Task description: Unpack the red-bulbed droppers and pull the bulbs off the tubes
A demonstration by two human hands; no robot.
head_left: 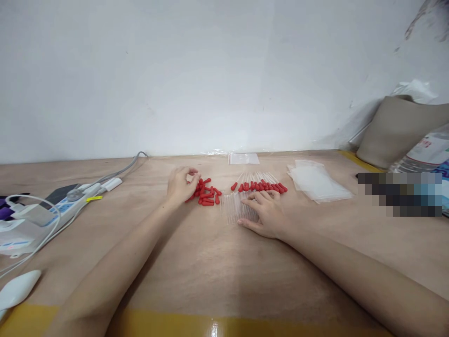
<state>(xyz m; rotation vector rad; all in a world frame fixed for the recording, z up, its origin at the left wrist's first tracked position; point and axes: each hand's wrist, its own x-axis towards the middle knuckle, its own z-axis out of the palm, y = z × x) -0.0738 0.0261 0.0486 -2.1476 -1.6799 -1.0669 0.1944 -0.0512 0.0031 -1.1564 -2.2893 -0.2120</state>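
Left hand (180,185) at left edge of loose pile of small red rubber bulbs (206,192) on brown wooden bench (210,267); fingers (192,172) curled, tips pinched together over nearest bulb, whether one is gripped cannot tell; right hand (268,213) flat, fingers spread, resting on row of clear glass dropper tubes (236,208) just right of pile; assembled red-capped droppers (259,185) in row just beyond; clear plastic bags (317,182) stacked far right; white power strip (75,201) with cables at left; bottle label (430,147) at right edge, writing unreadable.
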